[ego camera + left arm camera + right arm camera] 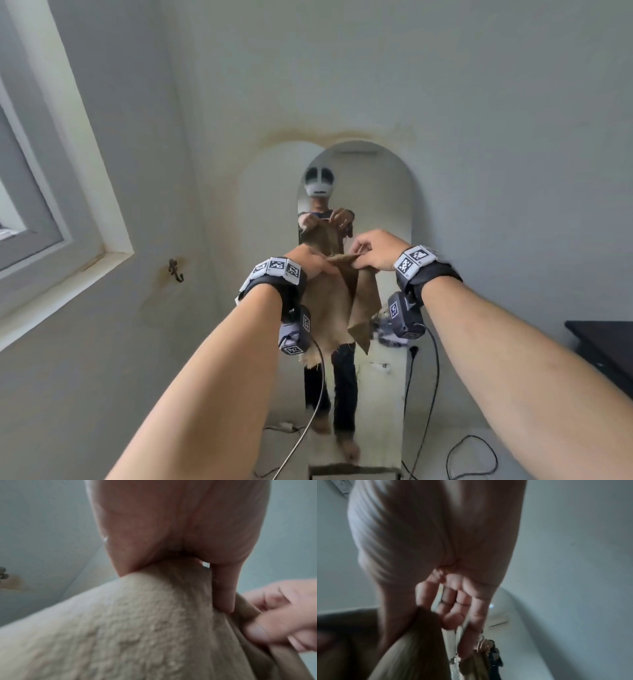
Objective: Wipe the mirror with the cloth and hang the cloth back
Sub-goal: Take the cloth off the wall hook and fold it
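Observation:
A tan cloth (330, 308) hangs in front of the tall arched mirror (376, 192), held up by its top edge between both hands. My left hand (317, 265) grips the cloth's left part, its fingers curled into the fabric (137, 622). My right hand (368, 255) pinches the top edge just to the right, thumb against fingers; the cloth (419, 642) drops below that pinch. The cloth's frayed lower edge dangles at about mid-mirror height. The mirror reflects me and the cloth.
A dark metal wall hook (175, 270) is fixed on the left wall, below the window frame (85, 192). A dark table corner (603, 342) juts in at the right. Cables (472, 455) lie on the floor by the mirror's foot.

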